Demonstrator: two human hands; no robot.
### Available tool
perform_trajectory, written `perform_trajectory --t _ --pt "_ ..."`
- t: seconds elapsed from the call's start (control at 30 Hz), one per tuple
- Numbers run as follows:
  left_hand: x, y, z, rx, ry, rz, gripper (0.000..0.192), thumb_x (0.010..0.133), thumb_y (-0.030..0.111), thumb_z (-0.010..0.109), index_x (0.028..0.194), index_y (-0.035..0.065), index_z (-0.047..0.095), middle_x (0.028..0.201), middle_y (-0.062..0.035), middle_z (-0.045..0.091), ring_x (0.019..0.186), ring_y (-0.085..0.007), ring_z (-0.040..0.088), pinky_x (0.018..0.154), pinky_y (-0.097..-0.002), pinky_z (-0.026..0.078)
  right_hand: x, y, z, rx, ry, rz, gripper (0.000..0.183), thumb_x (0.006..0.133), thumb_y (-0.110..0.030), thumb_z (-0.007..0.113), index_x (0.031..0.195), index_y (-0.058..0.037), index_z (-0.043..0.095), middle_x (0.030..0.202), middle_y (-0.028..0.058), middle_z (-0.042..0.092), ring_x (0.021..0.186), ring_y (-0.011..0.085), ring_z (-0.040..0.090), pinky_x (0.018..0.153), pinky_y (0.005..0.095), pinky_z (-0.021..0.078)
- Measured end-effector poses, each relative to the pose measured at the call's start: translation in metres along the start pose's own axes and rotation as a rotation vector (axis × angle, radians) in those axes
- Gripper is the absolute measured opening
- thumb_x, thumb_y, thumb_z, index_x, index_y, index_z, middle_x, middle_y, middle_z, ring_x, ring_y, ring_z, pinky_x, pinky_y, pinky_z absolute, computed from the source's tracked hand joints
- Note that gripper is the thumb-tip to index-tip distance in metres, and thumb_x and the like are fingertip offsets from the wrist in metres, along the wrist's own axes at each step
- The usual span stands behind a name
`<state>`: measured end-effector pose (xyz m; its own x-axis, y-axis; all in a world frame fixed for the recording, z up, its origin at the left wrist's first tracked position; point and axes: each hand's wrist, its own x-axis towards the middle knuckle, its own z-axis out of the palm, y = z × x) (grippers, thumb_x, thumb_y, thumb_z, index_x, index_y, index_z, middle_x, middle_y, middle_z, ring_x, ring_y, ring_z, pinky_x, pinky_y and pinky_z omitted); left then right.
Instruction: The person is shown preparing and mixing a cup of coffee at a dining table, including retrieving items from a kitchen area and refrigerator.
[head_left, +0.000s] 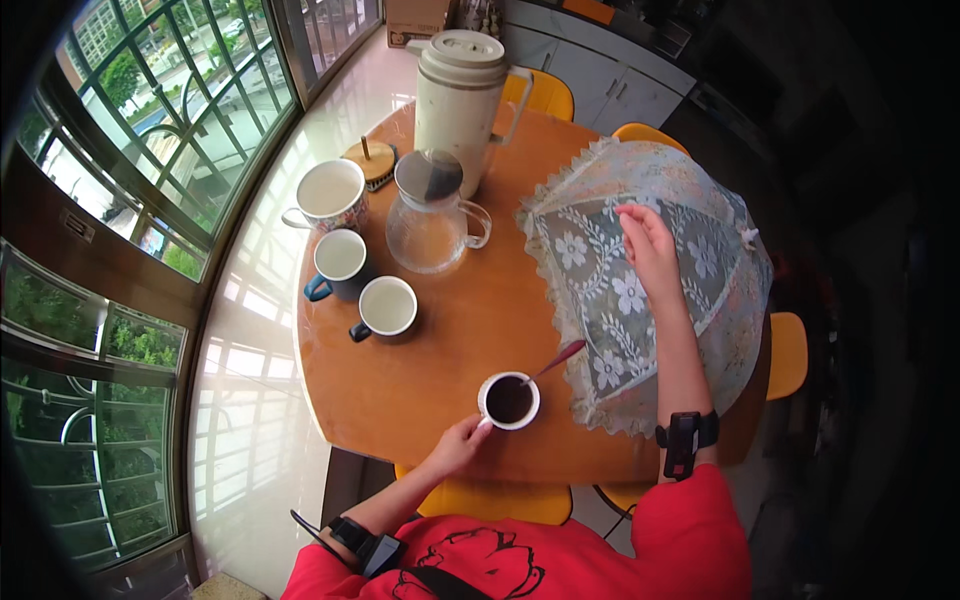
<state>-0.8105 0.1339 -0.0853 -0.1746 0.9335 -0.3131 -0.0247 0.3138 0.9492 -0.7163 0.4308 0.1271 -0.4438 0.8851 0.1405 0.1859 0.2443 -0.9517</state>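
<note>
A white cup (509, 400) of dark liquid stands near the table's front edge. My left hand (463, 444) grips its handle. A spoon with a dark red handle (559, 357) leans in the cup, pointing up to the right. My right hand (646, 238) is raised over a lace food cover (630, 294), fingers loosely bent and holding nothing; whether it touches the lace I cannot tell. Left of centre stand a dark mug with a white inside (388, 306), a mug with a blue handle (341, 256) and a larger flowered mug (331, 189). A lidded glass pitcher (426, 232) is beside them.
Behind the pitcher stands a tall cream thermos jug (459, 97). A round wooden piece with a peg (370, 160) lies near the flowered mug. Yellow chairs (495, 501) surround the wooden table (465, 322). A pale ledge (247, 360) and barred windows run along the left.
</note>
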Motion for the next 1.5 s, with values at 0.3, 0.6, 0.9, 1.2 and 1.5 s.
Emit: perform_trajectory --t 0.3,0.6,0.9,1.2,1.5 --pt "-0.003 0.015 -0.019 -0.08 -0.14 -0.019 0.024 0.09 0.029 0.043 0.087 0.0072 0.051 0.066 0.0067 0.04 0.058 -0.0032 0.036 0.052 -0.0183 0.032 -0.186 0.07 0.027 0.385 0.06 0.601 0.034 0.083 -0.025 0.056 0.108 -0.0041 0.046 0.062 -0.0063 0.037 0.052 0.0012 0.032 0.044 0.0163 0.025" --pt "-0.054 0.07 -0.03 -0.05 -0.335 -0.226 0.028 0.089 0.032 0.044 0.076 0.0072 0.047 0.058 0.0062 0.034 0.051 -0.0035 0.031 0.046 -0.0197 0.028 -0.25 0.033 0.023 0.032 0.046 0.246 0.025 0.09 -0.023 0.042 0.08 -0.0026 0.052 0.059 0.0002 0.051 0.052 0.0059 0.047 0.049 0.0202 0.0365" --pt "-0.101 0.102 0.048 0.056 -0.498 -0.143 0.027 0.089 0.032 0.043 0.077 0.0091 0.048 0.057 0.0075 0.032 0.047 -0.0025 0.028 0.041 -0.0188 0.024 -0.376 -0.005 -0.05 0.217 0.441 0.193 0.031 0.092 -0.025 0.037 0.077 -0.0019 0.05 0.058 0.0038 0.054 0.045 0.0058 0.047 0.043 0.0187 0.0375" --pt "-0.167 0.119 0.207 -0.026 -0.709 -0.186 0.022 0.09 0.028 0.042 0.077 0.0114 0.045 0.057 0.0068 0.03 0.045 -0.0029 0.024 0.04 -0.019 0.018 -0.53 -0.037 -0.169 -0.448 0.486 -0.361 0.007 0.08 -0.007 0.056 0.085 -0.002 0.057 0.077 0.0079 0.06 0.058 0.0172 0.058 0.052 0.025 0.0457" --pt "-0.192 0.108 0.355 -0.051 -0.822 -0.172 0.022 0.09 0.028 0.041 0.076 0.0114 0.045 0.059 0.0069 0.028 0.046 -0.0036 0.024 0.042 -0.0201 0.019 -0.626 -0.021 -0.269 -0.648 0.407 -0.396 0.025 0.065 -0.006 0.068 0.089 -0.0108 0.062 0.073 0.0034 0.058 0.061 0.0186 0.057 0.052 0.0287 0.0464"
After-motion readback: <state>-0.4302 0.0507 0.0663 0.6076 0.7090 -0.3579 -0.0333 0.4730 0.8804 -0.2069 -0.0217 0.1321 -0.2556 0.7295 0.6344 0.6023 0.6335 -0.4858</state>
